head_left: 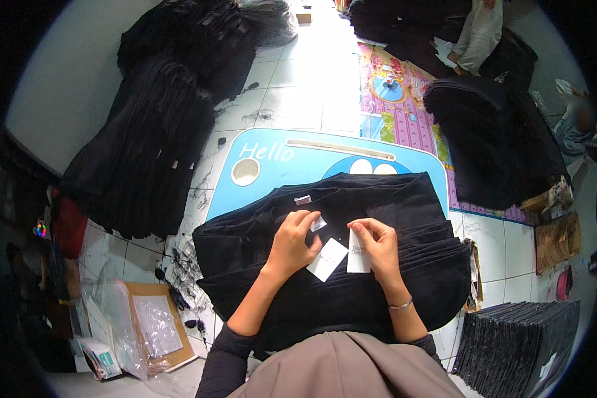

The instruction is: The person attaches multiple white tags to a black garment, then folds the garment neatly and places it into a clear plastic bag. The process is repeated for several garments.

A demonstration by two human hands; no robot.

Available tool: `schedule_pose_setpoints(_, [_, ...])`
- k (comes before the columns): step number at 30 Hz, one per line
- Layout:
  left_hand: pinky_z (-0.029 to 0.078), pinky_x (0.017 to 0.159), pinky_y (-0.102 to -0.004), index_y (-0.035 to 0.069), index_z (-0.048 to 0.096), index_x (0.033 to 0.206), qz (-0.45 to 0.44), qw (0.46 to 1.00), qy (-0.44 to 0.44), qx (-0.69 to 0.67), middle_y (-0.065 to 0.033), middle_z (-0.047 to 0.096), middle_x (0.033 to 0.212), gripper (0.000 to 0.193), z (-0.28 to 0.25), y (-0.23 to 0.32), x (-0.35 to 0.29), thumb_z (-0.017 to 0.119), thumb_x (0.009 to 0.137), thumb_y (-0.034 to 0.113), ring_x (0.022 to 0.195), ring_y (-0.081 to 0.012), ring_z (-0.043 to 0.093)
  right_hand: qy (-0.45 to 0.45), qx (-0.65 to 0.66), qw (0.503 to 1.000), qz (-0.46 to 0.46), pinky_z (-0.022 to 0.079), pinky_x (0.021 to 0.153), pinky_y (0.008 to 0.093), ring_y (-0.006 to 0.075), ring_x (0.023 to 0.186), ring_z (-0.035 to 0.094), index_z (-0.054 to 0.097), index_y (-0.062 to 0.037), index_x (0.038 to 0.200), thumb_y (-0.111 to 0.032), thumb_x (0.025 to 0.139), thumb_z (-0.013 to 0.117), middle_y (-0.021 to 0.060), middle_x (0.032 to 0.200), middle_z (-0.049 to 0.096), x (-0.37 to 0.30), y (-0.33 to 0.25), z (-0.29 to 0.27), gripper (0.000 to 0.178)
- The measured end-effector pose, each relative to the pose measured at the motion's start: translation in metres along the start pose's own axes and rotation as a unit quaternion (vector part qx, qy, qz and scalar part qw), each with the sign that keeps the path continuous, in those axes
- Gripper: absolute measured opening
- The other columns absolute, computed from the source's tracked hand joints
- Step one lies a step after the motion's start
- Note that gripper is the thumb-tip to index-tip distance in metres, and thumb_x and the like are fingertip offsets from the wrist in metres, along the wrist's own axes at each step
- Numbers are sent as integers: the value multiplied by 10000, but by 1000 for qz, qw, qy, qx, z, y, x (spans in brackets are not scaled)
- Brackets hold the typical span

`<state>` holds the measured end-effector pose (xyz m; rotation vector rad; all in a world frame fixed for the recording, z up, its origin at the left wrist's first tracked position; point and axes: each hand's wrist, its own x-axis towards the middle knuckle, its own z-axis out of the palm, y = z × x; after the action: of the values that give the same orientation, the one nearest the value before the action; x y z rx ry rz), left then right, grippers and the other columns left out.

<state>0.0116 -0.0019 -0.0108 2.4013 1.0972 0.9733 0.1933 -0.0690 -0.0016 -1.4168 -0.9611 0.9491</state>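
Observation:
A pile of black garments (404, 199) is spread before me on a low blue table (272, 178). My left hand (289, 247) is over its middle, fingers curled and closed at a small white label (318, 223). Between the thumb and fingers of my right hand (379, 249) is a white hang tag (359, 255) with dark print, held upright. Another white tag (328, 260) lies tilted on the black cloth between my hands, close to my left thumb. A small sewn-in label (302, 199) shows on the cloth beyond my left hand.
Tall stacks of black garments (139, 146) stand at the left and more (477, 139) at the right. A bundled dark stack (511, 345) is at the lower right. Plastic-wrapped cardboard (159, 325) leans at the lower left. Other people's limbs (481, 36) show at the upper right.

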Motion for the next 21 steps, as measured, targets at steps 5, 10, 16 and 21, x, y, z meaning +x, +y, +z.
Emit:
schedule_pose_setpoints(5, [533, 720, -351, 45, 683, 946, -7, 998, 33, 46, -102, 678, 911, 157, 8, -11, 7, 663, 791, 26, 850, -284, 655, -8, -116, 993, -11, 487, 620, 248, 87, 699, 646, 720, 0, 916, -142, 867, 696, 55, 755, 713, 4, -3, -6, 152])
schedule_pose_setpoints(10, [537, 675, -254, 11, 750, 899, -157, 970, 60, -174, -102, 737, 861, 110, -7, -17, -6, 715, 795, 4, 723, -139, 688, -95, -109, 989, -42, 494, 648, 254, 119, 753, 662, 700, 12, 939, -112, 844, 703, 95, 836, 718, 23, -18, -9, 156])
schedule_pose_setpoints(16, [515, 648, -197, 22, 732, 1009, -250, 901, 44, -351, -41, 685, 828, 138, -4, -13, -7, 664, 888, 23, 717, -87, 654, -135, -73, 980, -124, 514, 627, 251, 110, 708, 648, 606, 17, 931, -62, 775, 775, 92, 806, 674, 40, -19, 18, 244])
schedule_pose_setpoints(21, [497, 588, -204, 22, 722, 960, -162, 913, 23, -373, -45, 612, 884, 93, -3, -20, -1, 663, 899, 59, 697, -84, 625, -170, -68, 973, -138, 513, 612, 258, 116, 689, 632, 580, 19, 900, -57, 772, 777, 93, 806, 644, 37, -10, 30, 246])
